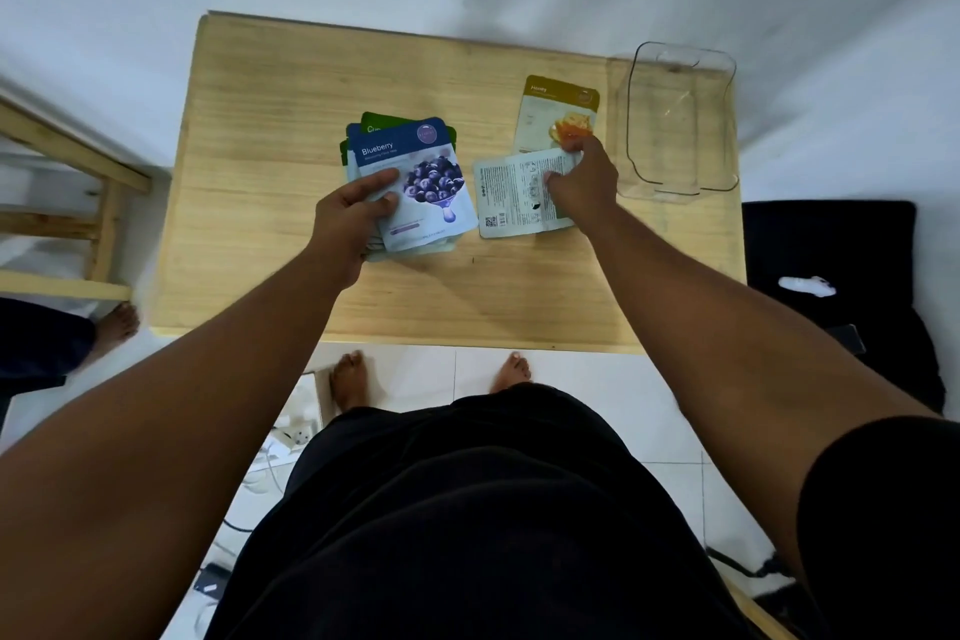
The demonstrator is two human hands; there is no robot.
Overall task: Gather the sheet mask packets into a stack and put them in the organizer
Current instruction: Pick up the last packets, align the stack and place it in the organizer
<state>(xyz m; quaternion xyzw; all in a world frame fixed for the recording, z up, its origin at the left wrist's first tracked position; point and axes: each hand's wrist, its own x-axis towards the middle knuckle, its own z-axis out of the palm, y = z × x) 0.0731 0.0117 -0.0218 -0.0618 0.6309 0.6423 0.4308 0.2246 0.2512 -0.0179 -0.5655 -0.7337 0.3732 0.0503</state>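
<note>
A stack of sheet mask packets (415,182) lies at the middle of the wooden table (270,120), a blue Blueberry packet on top and a green one peeking out behind. My left hand (353,218) grips the stack's lower left corner. To the right lies a grey packet (511,198), back side up, and my right hand (582,182) pinches its upper right part. A Honey packet (556,114) lies just beyond, partly under my fingers. The clear plastic organizer (680,120) stands with nothing in it at the table's right end.
A white wall runs behind the table. A wooden frame (78,182) stands at the left, with another person's foot (117,327) beside it. A black bag (841,286) sits on the floor at the right. Cables and a power strip (291,437) lie by my feet.
</note>
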